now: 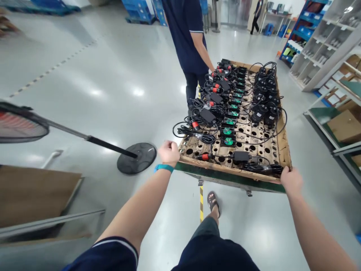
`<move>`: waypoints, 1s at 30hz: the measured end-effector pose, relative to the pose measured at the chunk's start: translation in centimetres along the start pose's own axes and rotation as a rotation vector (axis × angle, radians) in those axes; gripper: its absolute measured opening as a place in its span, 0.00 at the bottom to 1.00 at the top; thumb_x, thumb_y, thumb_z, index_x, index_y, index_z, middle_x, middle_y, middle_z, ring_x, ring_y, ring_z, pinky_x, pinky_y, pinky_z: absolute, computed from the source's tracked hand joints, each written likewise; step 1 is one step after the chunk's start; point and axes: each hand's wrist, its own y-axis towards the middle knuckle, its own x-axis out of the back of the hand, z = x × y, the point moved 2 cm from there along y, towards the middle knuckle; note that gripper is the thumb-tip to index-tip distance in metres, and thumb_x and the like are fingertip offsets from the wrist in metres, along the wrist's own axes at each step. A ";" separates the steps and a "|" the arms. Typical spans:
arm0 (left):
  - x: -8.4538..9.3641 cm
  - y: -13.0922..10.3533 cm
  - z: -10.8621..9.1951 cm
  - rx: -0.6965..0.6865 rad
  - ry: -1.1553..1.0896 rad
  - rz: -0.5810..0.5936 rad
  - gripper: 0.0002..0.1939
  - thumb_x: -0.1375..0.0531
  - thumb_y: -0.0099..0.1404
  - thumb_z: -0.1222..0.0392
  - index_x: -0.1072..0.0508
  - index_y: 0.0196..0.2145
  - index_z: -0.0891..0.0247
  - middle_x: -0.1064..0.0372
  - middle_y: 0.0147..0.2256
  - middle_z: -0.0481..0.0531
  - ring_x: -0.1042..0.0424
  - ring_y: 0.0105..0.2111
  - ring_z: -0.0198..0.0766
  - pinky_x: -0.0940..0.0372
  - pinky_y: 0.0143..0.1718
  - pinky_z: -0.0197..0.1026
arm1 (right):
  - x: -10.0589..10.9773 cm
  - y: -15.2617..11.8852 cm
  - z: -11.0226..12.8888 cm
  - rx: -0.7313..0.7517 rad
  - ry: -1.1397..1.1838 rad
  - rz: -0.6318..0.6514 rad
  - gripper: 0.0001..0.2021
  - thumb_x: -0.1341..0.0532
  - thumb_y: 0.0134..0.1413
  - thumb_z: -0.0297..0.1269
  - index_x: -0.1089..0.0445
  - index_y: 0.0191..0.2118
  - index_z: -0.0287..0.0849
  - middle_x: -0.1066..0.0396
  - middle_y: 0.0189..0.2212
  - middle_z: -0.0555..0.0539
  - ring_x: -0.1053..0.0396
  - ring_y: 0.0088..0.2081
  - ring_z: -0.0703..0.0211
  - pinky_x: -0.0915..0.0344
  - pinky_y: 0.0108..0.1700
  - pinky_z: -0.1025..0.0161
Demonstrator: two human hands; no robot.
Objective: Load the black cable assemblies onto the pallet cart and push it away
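My left hand point(168, 151) grips the near left corner of a wooden tray point(279, 145) with a perforated bottom. My right hand point(291, 180) grips its near right corner. The tray is held level above the floor. It carries several black power adapters point(208, 115) with coiled cables and red connectors, a row of small green circuit boards point(229, 131), and black round units point(262, 109) on the right. A person in a dark shirt point(187, 34) stands at the far left corner with a hand at the tray's edge.
A standing fan point(137, 157) with a round black base is on the floor at left. Cardboard point(34, 194) lies at lower left. Shelving racks point(329, 41) and a bench with boxes point(342, 126) line the right. Another person point(256, 15) walks far off.
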 end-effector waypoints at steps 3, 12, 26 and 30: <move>0.6 -0.3 -0.7 -0.007 0.140 0.058 0.11 0.49 0.65 0.59 0.29 0.29 0.62 0.30 0.27 0.54 0.30 0.32 0.43 0.39 0.36 0.41 | 0.4 -0.1 0.3 0.015 0.000 -0.030 0.21 0.49 0.66 0.42 0.26 0.48 0.30 0.24 0.42 0.26 0.24 0.47 0.37 0.29 0.49 0.49; 0.9 -8.1 -3.7 -0.586 0.506 0.369 0.31 0.48 0.71 0.44 0.32 0.62 0.69 0.35 0.60 0.70 0.38 0.61 0.60 0.44 0.61 0.58 | 0.4 0.4 0.9 -0.027 0.108 -0.054 0.22 0.50 0.66 0.42 0.26 0.48 0.31 0.24 0.44 0.27 0.25 0.50 0.35 0.30 0.52 0.47; -2.0 -11.7 -3.0 -0.481 0.678 0.547 0.40 0.42 0.66 0.38 0.38 0.69 0.60 0.54 0.72 0.67 0.55 0.71 0.70 0.56 0.67 0.72 | -1.4 4.3 0.2 0.030 0.132 0.024 0.20 0.52 0.66 0.36 0.26 0.51 0.34 0.23 0.44 0.30 0.23 0.49 0.41 0.27 0.49 0.51; -1.2 -12.1 -4.2 -0.500 0.660 0.501 0.39 0.41 0.66 0.37 0.36 0.68 0.59 0.54 0.72 0.68 0.53 0.70 0.70 0.57 0.67 0.71 | -0.9 5.1 -0.2 0.012 0.097 0.052 0.19 0.49 0.64 0.34 0.25 0.50 0.31 0.24 0.45 0.28 0.24 0.51 0.41 0.27 0.50 0.51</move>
